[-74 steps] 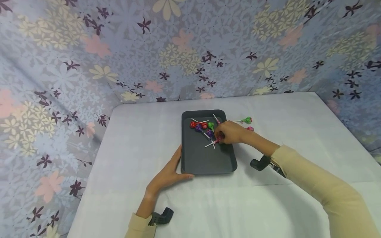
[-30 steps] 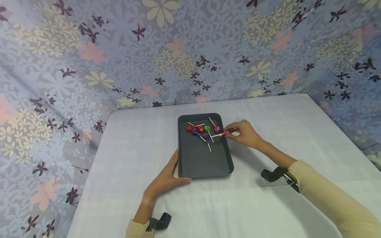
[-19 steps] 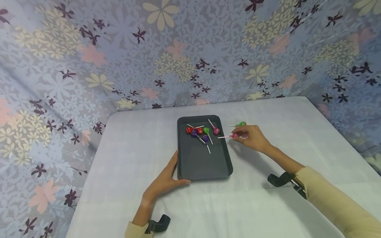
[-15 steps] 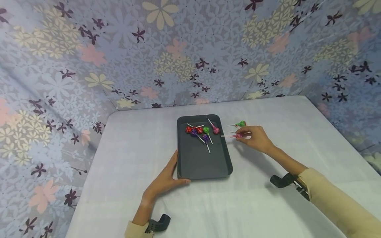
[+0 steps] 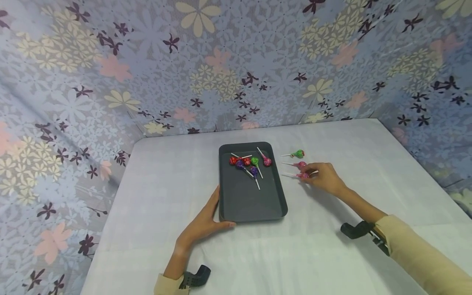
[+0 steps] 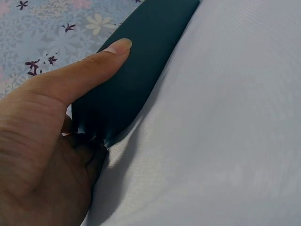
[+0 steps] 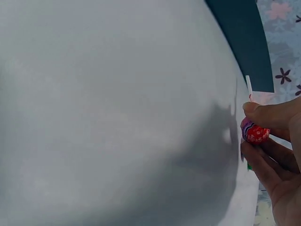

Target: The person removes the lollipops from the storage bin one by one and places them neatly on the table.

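r hand pinches pink lolly | ball btwn thumb & fingers | l hand spread, touching tray corner

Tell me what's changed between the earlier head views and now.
The right grip has carried a pink lollipop rightward out of the tray, next to another pink lollipop on the cloth, and still holds it. The left grip stays against the tray; the remaining lollipops inside and the green lollipop outside show no clear shift.
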`<state>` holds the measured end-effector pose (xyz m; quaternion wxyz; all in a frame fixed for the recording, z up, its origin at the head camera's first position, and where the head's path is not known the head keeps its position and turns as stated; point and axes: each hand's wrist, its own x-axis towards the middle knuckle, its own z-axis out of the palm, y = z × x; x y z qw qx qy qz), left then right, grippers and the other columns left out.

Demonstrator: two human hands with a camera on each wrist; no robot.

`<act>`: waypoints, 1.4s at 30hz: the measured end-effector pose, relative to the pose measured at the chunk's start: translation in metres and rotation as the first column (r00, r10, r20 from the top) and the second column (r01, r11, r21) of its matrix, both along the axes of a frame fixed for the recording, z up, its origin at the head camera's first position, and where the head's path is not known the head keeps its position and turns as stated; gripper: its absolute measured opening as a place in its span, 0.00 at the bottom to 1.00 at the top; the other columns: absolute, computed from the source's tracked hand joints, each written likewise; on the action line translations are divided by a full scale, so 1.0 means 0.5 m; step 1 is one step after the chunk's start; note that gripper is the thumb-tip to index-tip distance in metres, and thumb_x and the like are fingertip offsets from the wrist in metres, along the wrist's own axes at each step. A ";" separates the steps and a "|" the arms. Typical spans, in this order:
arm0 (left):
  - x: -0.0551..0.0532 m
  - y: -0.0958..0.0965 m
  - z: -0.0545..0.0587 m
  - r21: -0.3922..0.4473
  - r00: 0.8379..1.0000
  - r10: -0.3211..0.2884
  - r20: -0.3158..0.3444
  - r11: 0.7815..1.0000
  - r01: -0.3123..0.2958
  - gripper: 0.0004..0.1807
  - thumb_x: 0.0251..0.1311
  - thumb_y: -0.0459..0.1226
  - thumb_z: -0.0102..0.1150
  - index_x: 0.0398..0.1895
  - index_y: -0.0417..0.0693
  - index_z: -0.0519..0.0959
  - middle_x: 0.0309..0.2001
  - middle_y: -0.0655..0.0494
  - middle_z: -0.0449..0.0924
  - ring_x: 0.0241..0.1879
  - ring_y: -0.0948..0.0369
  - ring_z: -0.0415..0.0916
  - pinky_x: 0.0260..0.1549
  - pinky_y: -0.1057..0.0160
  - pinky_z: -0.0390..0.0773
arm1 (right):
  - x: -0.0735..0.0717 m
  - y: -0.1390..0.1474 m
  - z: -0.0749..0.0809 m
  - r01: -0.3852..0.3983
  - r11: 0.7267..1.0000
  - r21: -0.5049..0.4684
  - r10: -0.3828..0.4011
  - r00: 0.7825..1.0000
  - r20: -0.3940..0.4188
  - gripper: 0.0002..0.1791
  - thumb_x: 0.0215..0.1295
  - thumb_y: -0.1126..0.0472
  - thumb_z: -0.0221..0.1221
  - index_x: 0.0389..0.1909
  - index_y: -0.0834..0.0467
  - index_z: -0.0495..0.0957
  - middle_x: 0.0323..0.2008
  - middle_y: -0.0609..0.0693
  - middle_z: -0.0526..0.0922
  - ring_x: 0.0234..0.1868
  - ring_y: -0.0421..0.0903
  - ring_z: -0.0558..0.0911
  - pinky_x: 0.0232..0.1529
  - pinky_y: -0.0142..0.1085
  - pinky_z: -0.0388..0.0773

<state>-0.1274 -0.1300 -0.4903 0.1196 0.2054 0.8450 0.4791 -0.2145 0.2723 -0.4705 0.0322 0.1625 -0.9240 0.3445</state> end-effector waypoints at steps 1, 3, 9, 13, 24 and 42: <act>0.000 0.001 0.000 -0.001 1.000 0.000 0.004 1.000 0.000 0.65 0.50 0.46 0.75 0.79 0.48 0.34 0.80 0.53 0.34 0.78 0.57 0.34 0.74 0.49 0.45 | 0.001 0.001 -0.003 0.000 1.000 0.000 0.000 1.000 0.001 0.13 0.51 0.73 0.70 0.39 0.70 0.84 0.35 0.62 0.86 0.37 0.55 0.86 0.38 0.39 0.85; 0.000 0.002 0.000 -0.005 1.000 0.001 0.009 1.000 -0.001 0.65 0.50 0.45 0.75 0.79 0.48 0.34 0.80 0.52 0.34 0.78 0.57 0.34 0.74 0.49 0.45 | 0.002 0.002 -0.008 -0.002 1.000 0.006 0.002 1.000 -0.004 0.13 0.50 0.73 0.70 0.38 0.69 0.84 0.34 0.61 0.86 0.35 0.54 0.86 0.37 0.39 0.85; 0.000 0.004 -0.002 0.004 1.000 -0.004 -0.005 1.000 0.004 0.65 0.50 0.45 0.75 0.79 0.47 0.35 0.80 0.51 0.35 0.78 0.55 0.34 0.74 0.47 0.46 | 0.005 0.004 -0.012 -0.010 1.000 0.017 0.010 1.000 0.004 0.14 0.49 0.70 0.72 0.38 0.69 0.84 0.34 0.61 0.86 0.34 0.55 0.87 0.36 0.42 0.85; -0.001 0.006 -0.004 0.013 1.000 -0.004 0.004 1.000 0.004 0.66 0.50 0.46 0.75 0.79 0.50 0.34 0.80 0.54 0.34 0.78 0.58 0.34 0.74 0.48 0.46 | 0.006 0.004 -0.008 0.006 1.000 0.026 -0.007 0.999 0.031 0.16 0.49 0.69 0.73 0.40 0.69 0.84 0.35 0.61 0.86 0.36 0.56 0.87 0.37 0.42 0.85; -0.001 0.007 -0.008 0.028 1.000 0.005 -0.006 1.000 -0.005 0.65 0.50 0.46 0.75 0.79 0.51 0.34 0.80 0.53 0.34 0.78 0.57 0.34 0.74 0.48 0.45 | 0.002 0.008 0.001 -0.004 1.000 0.019 0.004 0.999 0.035 0.18 0.50 0.69 0.72 0.43 0.69 0.83 0.40 0.64 0.86 0.40 0.57 0.87 0.40 0.42 0.84; 0.000 -0.005 -0.001 0.011 1.000 0.001 0.003 1.000 -0.001 0.66 0.50 0.48 0.75 0.79 0.51 0.33 0.80 0.54 0.34 0.78 0.55 0.34 0.74 0.47 0.45 | -0.016 -0.025 0.041 -0.067 0.998 -0.023 0.064 0.991 -0.114 0.15 0.48 0.70 0.73 0.38 0.69 0.84 0.35 0.63 0.87 0.36 0.58 0.86 0.40 0.49 0.84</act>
